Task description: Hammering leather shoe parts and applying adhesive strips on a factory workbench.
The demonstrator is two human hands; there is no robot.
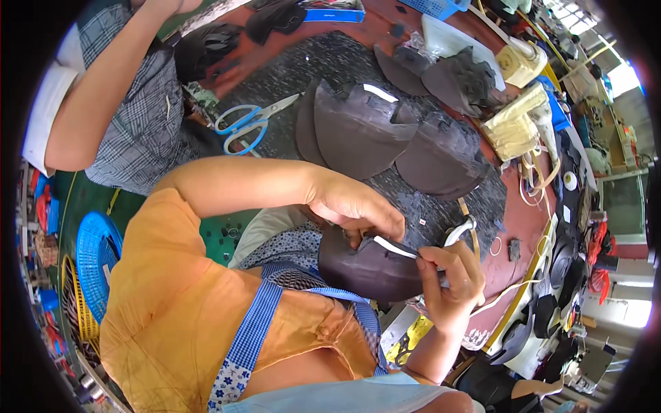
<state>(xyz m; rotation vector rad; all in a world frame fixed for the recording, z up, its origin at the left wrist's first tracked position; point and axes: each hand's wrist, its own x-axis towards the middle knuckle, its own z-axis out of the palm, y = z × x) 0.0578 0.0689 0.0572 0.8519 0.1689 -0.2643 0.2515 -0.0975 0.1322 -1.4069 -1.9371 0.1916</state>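
Note:
Close to my body I have a dark brown, curved shoe-upper-like piece [368, 274] with a cut-out top edge. A narrow white strip [395, 247] lies along that edge. My left hand [358, 206] reaches over from the far side, fingers curled down and closed on the piece's upper edge at the strip's left. At the strip's right end, my right hand [453, 279] pinches it between thumb and fingertips. Beyond my hands lie similar dark pieces [365, 141], overlapping on the table; one carries a white strip [380, 93].
Blue-handled scissors [255, 124] lie partly open on the black speckled board [275, 76]. Another person's arm [103, 89] is at the upper left. Yellowish wrapped blocks [516, 124] and a white ring-shaped roll [460, 232] sit to the right. Blue baskets [96, 265] stand left.

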